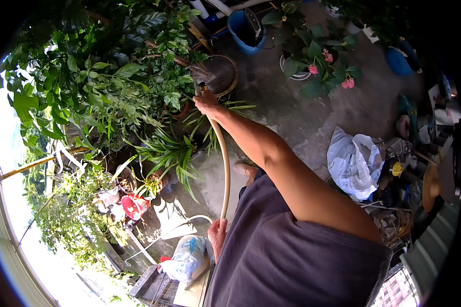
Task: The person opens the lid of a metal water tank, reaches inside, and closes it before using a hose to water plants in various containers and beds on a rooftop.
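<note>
Near the top centre, my right hand point(206, 103) grips the end of a beige garden hose point(226, 165), its arm stretched out. Water sprays from a dark and brass-coloured end fitting point(202, 86) towards a round brown-rimmed plant pot point(236, 75) beside leafy plants. Lower down, near the dark shirt, my left hand point(217, 234) is closed around the same hose. Between the hands the hose bows to the right, and its thinner-looking length runs on to the left past my left hand. The fingers of both hands are partly hidden.
Dense green foliage point(80, 76) fills the left, above a red pot point(132, 207). A strap-leaved plant point(169, 149) stands close to the hose. At the top are a blue bucket point(236, 30) and a pink-flowered plant point(315, 57). A white sack point(353, 161) lies right, a filled bag point(188, 255) below.
</note>
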Tool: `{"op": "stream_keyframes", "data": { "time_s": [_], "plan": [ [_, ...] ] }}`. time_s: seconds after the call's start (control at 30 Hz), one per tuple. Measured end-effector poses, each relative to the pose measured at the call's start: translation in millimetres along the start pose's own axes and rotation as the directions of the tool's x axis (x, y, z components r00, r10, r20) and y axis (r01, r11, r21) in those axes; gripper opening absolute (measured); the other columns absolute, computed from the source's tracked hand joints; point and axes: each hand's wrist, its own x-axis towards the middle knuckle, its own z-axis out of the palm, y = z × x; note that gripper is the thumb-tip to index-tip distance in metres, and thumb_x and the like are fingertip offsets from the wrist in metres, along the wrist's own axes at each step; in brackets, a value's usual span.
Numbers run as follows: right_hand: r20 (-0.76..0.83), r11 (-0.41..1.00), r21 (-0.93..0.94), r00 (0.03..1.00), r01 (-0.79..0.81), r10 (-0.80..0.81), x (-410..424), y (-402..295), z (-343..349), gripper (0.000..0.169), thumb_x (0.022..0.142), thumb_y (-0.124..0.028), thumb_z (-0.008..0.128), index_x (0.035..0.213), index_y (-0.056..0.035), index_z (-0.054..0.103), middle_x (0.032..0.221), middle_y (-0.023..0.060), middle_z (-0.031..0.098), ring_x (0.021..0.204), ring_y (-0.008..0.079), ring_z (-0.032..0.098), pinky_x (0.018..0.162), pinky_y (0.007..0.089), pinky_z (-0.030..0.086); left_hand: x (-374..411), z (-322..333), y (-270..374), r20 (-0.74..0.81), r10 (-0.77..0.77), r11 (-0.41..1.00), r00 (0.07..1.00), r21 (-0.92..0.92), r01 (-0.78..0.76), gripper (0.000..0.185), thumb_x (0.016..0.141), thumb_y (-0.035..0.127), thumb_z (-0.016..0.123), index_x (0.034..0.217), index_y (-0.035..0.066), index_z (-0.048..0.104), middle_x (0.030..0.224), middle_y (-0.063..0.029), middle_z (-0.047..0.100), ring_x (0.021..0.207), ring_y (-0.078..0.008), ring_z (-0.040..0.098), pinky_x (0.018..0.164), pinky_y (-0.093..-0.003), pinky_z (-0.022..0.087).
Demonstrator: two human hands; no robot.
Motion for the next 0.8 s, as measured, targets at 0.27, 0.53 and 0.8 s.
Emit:
{"op": "stream_keyframes", "data": {
  "time_s": [0.27,0.53,0.8],
  "plan": [
    [-0.186,0.992,0.116,0.979,-0.057,0.078,16,3,12,0.017,0.09,-0.019,0.057,0.079,-0.0068,0.051,0.057,-0.002,0.048,0.042,0.0092,0.044,0.033,0.0288,0.033,22,-40,47,0.159,-0.055,0.996,0.986,-0.057,0.065,0.033,0.092,0.025,0.064,0.102,-0.005,0.067,0.075,0.0006,0.061,0.069,-0.0083,0.051,0.061,-0.0259,0.041],
    [-0.086,0.939,0.206,0.95,-0.277,0.299,-25,-39,-18,0.02,0.091,-0.023,0.063,0.084,-0.005,0.057,0.063,0.0005,0.054,0.045,0.0089,0.047,0.036,0.0277,0.035,50,-75,11,0.245,0.092,0.983,0.965,-0.178,-0.048,0.036,0.092,0.022,0.066,0.114,-0.006,0.064,0.088,-0.0049,0.067,0.075,-0.0094,0.057,0.068,-0.0256,0.046],
    [-0.056,0.648,0.612,0.793,-0.453,0.607,-75,-63,-64,0.018,0.089,-0.023,0.063,0.086,-0.0066,0.059,0.062,0.0,0.054,0.042,0.0088,0.046,0.035,0.0274,0.034,56,-83,18,0.268,0.035,0.999,0.963,-0.009,-0.034,0.036,0.089,0.022,0.068,0.112,-0.006,0.065,0.088,-0.0079,0.069,0.078,-0.0116,0.06,0.071,-0.0276,0.048]
  ]
}}
